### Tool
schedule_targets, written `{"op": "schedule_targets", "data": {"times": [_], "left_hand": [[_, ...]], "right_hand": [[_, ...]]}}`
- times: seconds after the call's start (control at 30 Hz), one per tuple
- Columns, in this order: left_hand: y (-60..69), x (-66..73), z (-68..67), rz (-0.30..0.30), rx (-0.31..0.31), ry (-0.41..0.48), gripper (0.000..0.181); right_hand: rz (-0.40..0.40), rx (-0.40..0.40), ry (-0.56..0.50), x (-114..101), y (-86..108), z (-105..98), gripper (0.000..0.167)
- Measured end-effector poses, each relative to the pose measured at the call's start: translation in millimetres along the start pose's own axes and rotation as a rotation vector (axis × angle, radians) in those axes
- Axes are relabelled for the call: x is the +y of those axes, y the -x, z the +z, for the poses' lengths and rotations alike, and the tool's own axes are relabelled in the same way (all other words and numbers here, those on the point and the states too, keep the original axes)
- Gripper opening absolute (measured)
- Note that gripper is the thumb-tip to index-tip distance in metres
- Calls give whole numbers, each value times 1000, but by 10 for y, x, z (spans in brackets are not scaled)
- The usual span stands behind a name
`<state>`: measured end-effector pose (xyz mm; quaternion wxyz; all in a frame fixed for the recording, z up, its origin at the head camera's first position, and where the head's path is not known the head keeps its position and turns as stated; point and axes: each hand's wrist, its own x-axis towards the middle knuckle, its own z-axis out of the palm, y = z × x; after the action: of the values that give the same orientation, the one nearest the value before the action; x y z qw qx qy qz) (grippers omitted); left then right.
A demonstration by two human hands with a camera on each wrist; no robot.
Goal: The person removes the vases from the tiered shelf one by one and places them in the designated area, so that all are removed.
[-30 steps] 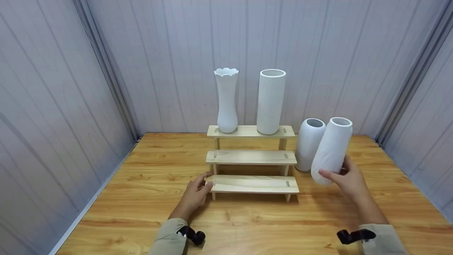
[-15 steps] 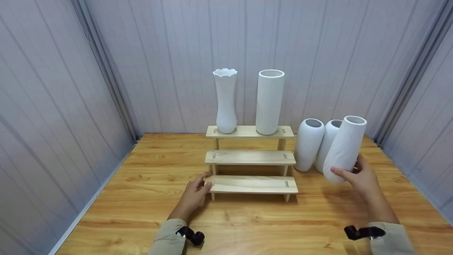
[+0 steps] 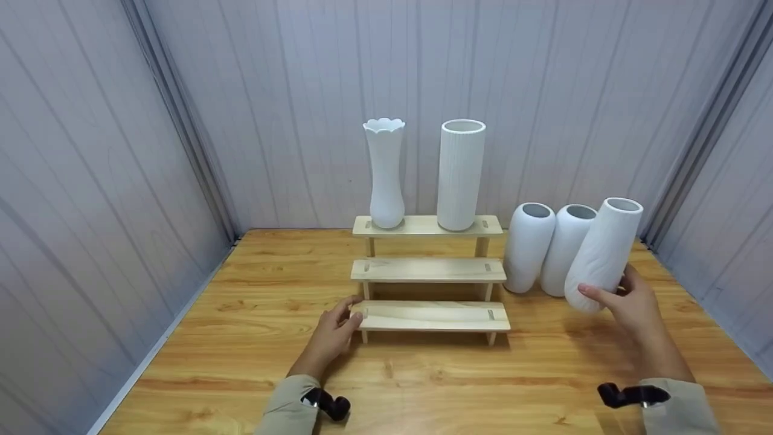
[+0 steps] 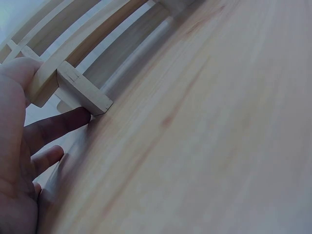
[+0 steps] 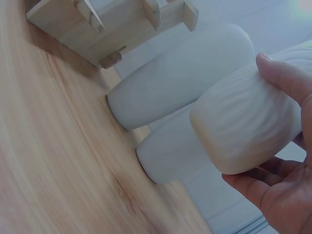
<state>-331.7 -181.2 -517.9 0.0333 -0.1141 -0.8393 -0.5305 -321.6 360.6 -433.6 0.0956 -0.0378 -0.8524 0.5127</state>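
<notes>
My right hand (image 3: 634, 308) grips a white wavy-textured vase (image 3: 606, 254) near its base; the vase leans, its top to the right. In the right wrist view this vase (image 5: 248, 117) hangs above the table, thumb on one side and fingers beneath. Two smooth white vases (image 3: 528, 248) (image 3: 566, 251) stand just left of it. My left hand (image 3: 331, 331) holds the left end of the lowest step of a wooden three-step stand (image 3: 432, 315). In the left wrist view, the thumb lies over the step and a finger of the left hand (image 4: 24, 141) touches its leg (image 4: 83, 90).
On the stand's top step are a scalloped-rim white vase (image 3: 386, 175) at left and a ribbed cylindrical vase (image 3: 461, 178) at right. The wooden table (image 3: 253, 338) is bounded by pale panelled walls (image 3: 302, 109) behind and on both sides.
The right hand has moved to the right with the wavy vase, uncovering the second smooth vase behind it. The left hand stays at the stand.
</notes>
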Motion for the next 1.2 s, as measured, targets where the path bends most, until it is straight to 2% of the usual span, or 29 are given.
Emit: {"op": "schedule_targets", "data": {"times": [0.07,0.27,0.83,1.07,1.2], "left_hand": [[6,-2,-2,-2,-4,23,41],[12,-22,-8,8,26,15,40],[13,-16,-1,7,48,-52,41],[20,10,16,-17,34,-28,43],[21,24,25,-34,32,-23,43]], "right_hand": [[-11,2,17,11,-4,-24,102],[-3,-1,22,82,-53,-98,106],[2,-11,75,357,-292,-239,102],[-52,24,106,461,-369,-263,94],[-27,17,103,521,-391,-265,99]]}}
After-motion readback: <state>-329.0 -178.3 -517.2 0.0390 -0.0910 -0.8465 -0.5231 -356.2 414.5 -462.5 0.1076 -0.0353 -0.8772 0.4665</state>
